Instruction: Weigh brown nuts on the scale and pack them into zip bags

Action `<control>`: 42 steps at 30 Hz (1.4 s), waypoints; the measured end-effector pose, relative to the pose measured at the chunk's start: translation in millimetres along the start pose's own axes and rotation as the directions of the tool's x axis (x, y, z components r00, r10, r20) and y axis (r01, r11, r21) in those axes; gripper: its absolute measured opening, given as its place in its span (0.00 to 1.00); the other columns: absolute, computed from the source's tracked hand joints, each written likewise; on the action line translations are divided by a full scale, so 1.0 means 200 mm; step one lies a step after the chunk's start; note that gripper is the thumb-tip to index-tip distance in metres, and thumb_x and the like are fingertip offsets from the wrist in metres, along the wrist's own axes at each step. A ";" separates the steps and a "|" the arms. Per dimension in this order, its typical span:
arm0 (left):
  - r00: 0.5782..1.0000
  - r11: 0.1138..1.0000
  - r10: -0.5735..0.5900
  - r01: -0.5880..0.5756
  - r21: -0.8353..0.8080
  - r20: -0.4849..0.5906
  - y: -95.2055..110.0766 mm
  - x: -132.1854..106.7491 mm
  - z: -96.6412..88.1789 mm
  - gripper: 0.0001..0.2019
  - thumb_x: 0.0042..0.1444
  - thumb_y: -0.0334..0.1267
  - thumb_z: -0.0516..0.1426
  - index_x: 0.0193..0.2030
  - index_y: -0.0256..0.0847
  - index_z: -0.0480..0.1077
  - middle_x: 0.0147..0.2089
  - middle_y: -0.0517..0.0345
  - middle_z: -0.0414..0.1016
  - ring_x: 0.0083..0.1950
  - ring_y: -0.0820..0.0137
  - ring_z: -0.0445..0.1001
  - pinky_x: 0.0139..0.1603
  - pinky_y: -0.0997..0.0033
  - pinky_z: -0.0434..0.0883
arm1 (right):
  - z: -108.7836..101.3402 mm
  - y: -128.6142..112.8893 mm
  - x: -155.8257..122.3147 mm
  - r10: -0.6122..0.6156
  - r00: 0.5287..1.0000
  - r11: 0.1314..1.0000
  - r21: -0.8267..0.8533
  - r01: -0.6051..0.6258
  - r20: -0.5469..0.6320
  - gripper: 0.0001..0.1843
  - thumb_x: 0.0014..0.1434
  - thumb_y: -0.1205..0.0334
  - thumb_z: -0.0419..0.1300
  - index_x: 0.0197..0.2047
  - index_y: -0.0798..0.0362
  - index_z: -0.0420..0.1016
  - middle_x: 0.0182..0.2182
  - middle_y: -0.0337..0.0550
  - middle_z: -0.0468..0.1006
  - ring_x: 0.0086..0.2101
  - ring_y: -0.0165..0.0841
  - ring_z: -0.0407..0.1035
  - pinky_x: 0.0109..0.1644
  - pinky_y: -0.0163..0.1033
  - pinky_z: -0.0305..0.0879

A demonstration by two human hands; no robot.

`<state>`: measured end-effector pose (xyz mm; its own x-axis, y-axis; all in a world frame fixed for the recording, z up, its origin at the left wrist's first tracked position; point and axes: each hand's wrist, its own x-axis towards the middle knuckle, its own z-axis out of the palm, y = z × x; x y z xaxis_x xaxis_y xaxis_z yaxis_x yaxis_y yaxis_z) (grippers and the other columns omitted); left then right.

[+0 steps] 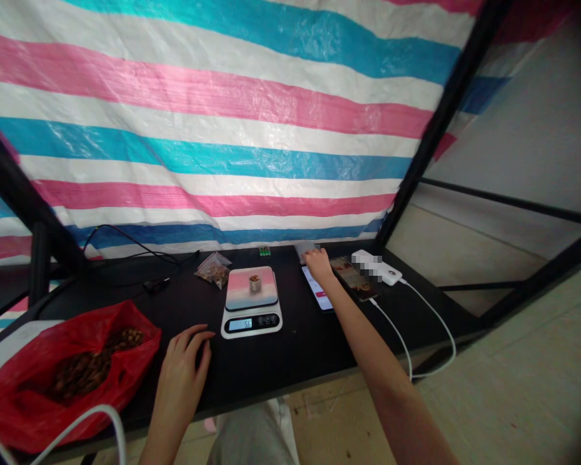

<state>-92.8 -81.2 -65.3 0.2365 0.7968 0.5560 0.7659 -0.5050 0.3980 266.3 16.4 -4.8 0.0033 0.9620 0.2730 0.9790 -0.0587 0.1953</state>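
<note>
My left hand (184, 358) rests on the black table between the red bag and the scale, fingers loosely spread and nothing in them. At the back of the table, my right hand (318, 263) has its fingers closed on a clear plastic bag (301, 248), above the top end of a lit phone (318, 289). A white digital scale (252, 323) stands between my hands, its display seeming to read 56. On its shiny plate sits a small cup (255, 284) with brown pieces in it. An open red plastic bag (126, 368) of brown nut-like pieces lies at the left.
Behind the scale lie a filled zip bag (214, 269) and several green batteries (264, 251). A second phone (354, 279) and a white power bank (377, 268) trail white cables over the table's front edge. Black frame posts (430, 142) and a striped sheet (223, 123) bound the table.
</note>
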 end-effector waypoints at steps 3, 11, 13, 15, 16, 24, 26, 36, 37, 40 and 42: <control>1.000 1.000 -0.015 0.015 -0.002 0.015 0.00 0.00 0.00 0.12 0.56 0.40 0.48 0.39 0.41 0.70 0.47 0.51 0.69 0.49 0.61 0.65 0.50 0.57 0.64 | -0.01 -0.02 0.03 0.004 1.000 1.000 0.013 -0.003 -0.010 0.14 0.57 0.73 0.49 0.34 0.60 0.77 0.35 0.57 0.77 0.40 0.41 0.68 0.45 0.44 0.54; 0.998 0.989 -0.059 0.059 -0.133 0.005 0.04 0.03 -0.05 0.11 0.55 0.42 0.50 0.40 0.44 0.70 0.48 0.54 0.69 0.50 0.61 0.66 0.51 0.57 0.64 | -0.10 -0.07 0.01 0.164 0.964 0.982 0.127 -0.139 -0.209 0.14 0.62 0.63 0.48 0.40 0.54 0.75 0.37 0.50 0.77 0.40 0.37 0.69 0.41 0.39 0.58; 0.996 0.973 -0.076 0.065 -0.221 -0.042 0.08 0.09 -0.07 0.12 0.55 0.43 0.50 0.41 0.44 0.70 0.47 0.54 0.69 0.50 0.62 0.66 0.52 0.58 0.63 | -0.16 -0.13 -0.02 0.253 0.906 0.945 0.285 -0.157 -0.338 0.14 0.63 0.60 0.48 0.42 0.52 0.74 0.38 0.46 0.77 0.39 0.35 0.70 0.39 0.37 0.60; 0.994 0.943 -0.080 0.053 -0.330 -0.069 0.14 0.18 -0.08 0.12 0.55 0.44 0.51 0.42 0.42 0.69 0.46 0.54 0.70 0.48 0.64 0.68 0.49 0.61 0.65 | -0.23 -0.24 -0.07 0.316 0.816 0.878 0.476 -0.057 -0.485 0.13 0.62 0.59 0.50 0.41 0.51 0.75 0.38 0.43 0.78 0.38 0.33 0.70 0.40 0.36 0.61; 0.996 0.922 -0.066 0.040 -0.385 -0.054 0.18 0.24 -0.08 0.13 0.55 0.44 0.51 0.43 0.42 0.68 0.45 0.53 0.71 0.45 0.65 0.69 0.45 0.64 0.67 | -0.27 -0.30 -0.11 0.302 0.780 0.850 0.525 0.040 -0.548 0.13 0.62 0.59 0.50 0.40 0.51 0.75 0.38 0.42 0.78 0.38 0.33 0.70 0.41 0.36 0.62; 0.976 0.839 -0.034 -0.089 -0.536 -0.216 0.37 0.60 -0.01 0.12 0.60 0.42 0.45 0.37 0.38 0.65 0.34 0.56 0.69 0.36 0.70 0.68 0.39 0.71 0.65 | -0.44 -0.70 -0.24 -0.036 0.675 0.773 0.408 0.486 -0.737 0.15 0.61 0.64 0.52 0.50 0.46 0.71 0.43 0.38 0.77 0.41 0.31 0.68 0.41 0.37 0.61; 0.971 0.861 -0.017 -0.107 -0.497 -0.239 0.35 0.64 0.00 0.11 0.60 0.41 0.47 0.36 0.38 0.65 0.34 0.57 0.69 0.35 0.71 0.68 0.38 0.72 0.65 | -0.41 -0.71 -0.22 0.017 0.660 0.759 0.440 0.481 -0.751 0.15 0.61 0.64 0.52 0.50 0.45 0.71 0.42 0.37 0.77 0.41 0.31 0.68 0.42 0.37 0.61; 0.917 0.857 0.096 -0.274 -0.436 -0.388 0.29 0.61 0.09 0.06 0.57 0.34 0.51 0.39 0.39 0.68 0.38 0.55 0.72 0.39 0.71 0.70 0.39 0.73 0.66 | -0.33 -0.71 -0.22 0.070 0.664 0.627 0.551 0.551 -0.744 0.20 0.60 0.69 0.49 0.54 0.47 0.67 0.46 0.39 0.75 0.47 0.32 0.68 0.51 0.38 0.64; 0.913 0.852 0.085 -0.274 -0.446 -0.400 0.30 0.61 0.08 0.06 0.56 0.34 0.52 0.38 0.39 0.68 0.38 0.56 0.72 0.39 0.71 0.70 0.39 0.73 0.66 | -0.33 -0.71 -0.21 0.081 0.670 0.596 0.575 0.561 -0.738 0.20 0.60 0.69 0.50 0.55 0.47 0.67 0.46 0.39 0.75 0.48 0.32 0.68 0.52 0.38 0.64; 0.910 0.843 0.060 -0.266 -0.468 -0.410 0.29 0.62 0.06 0.05 0.55 0.33 0.53 0.35 0.39 0.69 0.36 0.57 0.71 0.37 0.72 0.69 0.35 0.74 0.66 | -0.34 -0.70 -0.20 0.128 0.702 0.508 0.654 0.560 -0.700 0.18 0.59 0.67 0.52 0.52 0.47 0.69 0.46 0.40 0.75 0.47 0.32 0.68 0.52 0.39 0.65; 0.910 0.840 0.049 -0.260 -0.475 -0.411 0.28 0.62 0.06 0.04 0.55 0.34 0.53 0.33 0.39 0.68 0.34 0.58 0.70 0.35 0.73 0.68 0.34 0.75 0.65 | -0.34 -0.70 -0.20 0.133 0.737 0.460 0.700 0.546 -0.662 0.14 0.59 0.65 0.54 0.48 0.47 0.73 0.43 0.40 0.77 0.44 0.32 0.70 0.50 0.39 0.66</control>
<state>-13.1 -7.5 18.1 0.0068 0.5641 0.8257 0.2980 -0.7893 0.5368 114.6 -31.3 20.3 -0.0020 0.5248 0.8512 0.5952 0.6847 -0.4207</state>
